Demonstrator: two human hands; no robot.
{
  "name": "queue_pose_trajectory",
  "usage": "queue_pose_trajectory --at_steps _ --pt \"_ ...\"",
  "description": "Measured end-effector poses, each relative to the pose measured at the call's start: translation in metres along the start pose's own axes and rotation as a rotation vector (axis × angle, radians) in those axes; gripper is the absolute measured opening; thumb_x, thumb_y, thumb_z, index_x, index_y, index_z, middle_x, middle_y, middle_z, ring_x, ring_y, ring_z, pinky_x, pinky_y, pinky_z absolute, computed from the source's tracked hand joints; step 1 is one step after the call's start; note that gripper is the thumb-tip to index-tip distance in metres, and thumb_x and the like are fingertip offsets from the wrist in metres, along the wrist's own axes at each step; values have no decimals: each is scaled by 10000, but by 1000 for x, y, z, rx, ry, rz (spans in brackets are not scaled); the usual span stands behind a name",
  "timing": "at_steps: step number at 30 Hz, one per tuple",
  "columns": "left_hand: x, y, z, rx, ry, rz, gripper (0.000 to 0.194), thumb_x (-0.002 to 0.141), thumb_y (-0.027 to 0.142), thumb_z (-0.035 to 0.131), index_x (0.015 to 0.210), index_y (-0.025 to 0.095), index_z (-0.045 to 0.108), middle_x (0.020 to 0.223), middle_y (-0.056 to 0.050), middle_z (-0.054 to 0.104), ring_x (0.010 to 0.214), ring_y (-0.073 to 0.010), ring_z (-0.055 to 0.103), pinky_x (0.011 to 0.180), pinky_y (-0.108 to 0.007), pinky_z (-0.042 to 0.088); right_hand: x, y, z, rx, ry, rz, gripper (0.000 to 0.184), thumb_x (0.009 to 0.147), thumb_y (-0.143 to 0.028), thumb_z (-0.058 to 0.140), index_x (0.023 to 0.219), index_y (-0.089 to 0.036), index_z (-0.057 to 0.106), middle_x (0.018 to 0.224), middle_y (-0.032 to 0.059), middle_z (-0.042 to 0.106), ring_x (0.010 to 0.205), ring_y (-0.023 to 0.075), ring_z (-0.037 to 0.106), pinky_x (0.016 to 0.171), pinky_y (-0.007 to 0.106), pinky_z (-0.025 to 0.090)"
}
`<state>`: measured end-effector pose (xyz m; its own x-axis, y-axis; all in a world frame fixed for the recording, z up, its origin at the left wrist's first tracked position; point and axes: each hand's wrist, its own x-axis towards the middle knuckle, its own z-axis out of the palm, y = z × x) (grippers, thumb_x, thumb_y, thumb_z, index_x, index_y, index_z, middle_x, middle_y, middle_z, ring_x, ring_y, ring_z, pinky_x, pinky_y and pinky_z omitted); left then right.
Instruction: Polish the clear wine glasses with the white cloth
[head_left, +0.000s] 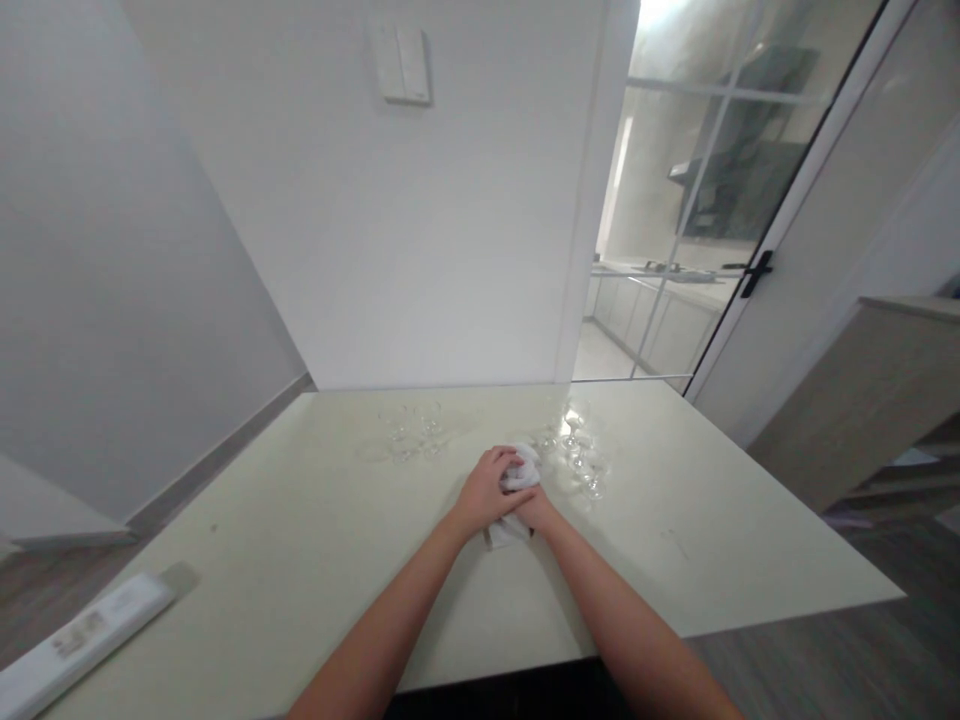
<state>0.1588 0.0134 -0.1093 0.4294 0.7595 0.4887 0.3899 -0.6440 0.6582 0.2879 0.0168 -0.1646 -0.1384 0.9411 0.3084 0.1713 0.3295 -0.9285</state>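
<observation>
Near the middle of the pale table (330, 560), a bunched white cloth (526, 466) is gripped between both hands. My left hand (484, 490) curves over its left side with the fingers wrapped round the top. From the right, my right hand (534, 508) closes on it, partly covered by the left. A loose end of the cloth hangs below the hands. Whether something is wrapped inside it cannot be seen. Just beyond and right of the hands stand several clear stemmed glasses (574, 450). Another group of clear glasses (412, 435) is to the left, faint against the tabletop.
A long white box (90, 640) lies at the table's left front corner. The far edge meets a white wall (420, 250) with a light switch (403, 65). At the right are a glazed door with a black handle (754, 273) and a wooden shelf unit (862, 400).
</observation>
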Motion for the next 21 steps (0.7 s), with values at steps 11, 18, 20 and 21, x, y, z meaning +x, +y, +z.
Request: queue_pose_trajectory --at_steps 11,18,20,21 --pt "-22 -5 0 -117 134 -6 197 935 348 531 1015 220 658 942 -62 671 901 -188 622 851 -315 490 -8 -6 -10 636 82 284 307 708 -411 621 909 -195 708 940 36 747 987 253 661 976 394 494" --pt "-21 3 0 -312 146 14 303 897 427 593 1116 229 663 1080 -91 645 906 -183 636 829 -315 524 -6 -22 -15 789 94 400 354 649 -538 661 781 -213 709 770 64 743 856 278 695 820 397 563" --pt "-16 -8 -1 -428 418 -183 300 904 458 563 1072 215 617 927 -49 632 718 -136 613 673 -262 516 -7 -22 -18 808 64 416 410 646 -582 655 833 -222 714 818 69 756 906 294 696 843 432 557" --pt "-14 -15 -2 -495 565 -285 316 895 471 566 1081 216 577 872 -23 613 645 -116 586 604 -237 493 -7 -22 -19 819 40 439 428 646 -604 650 838 -227 712 828 72 758 920 302 696 846 450 555"
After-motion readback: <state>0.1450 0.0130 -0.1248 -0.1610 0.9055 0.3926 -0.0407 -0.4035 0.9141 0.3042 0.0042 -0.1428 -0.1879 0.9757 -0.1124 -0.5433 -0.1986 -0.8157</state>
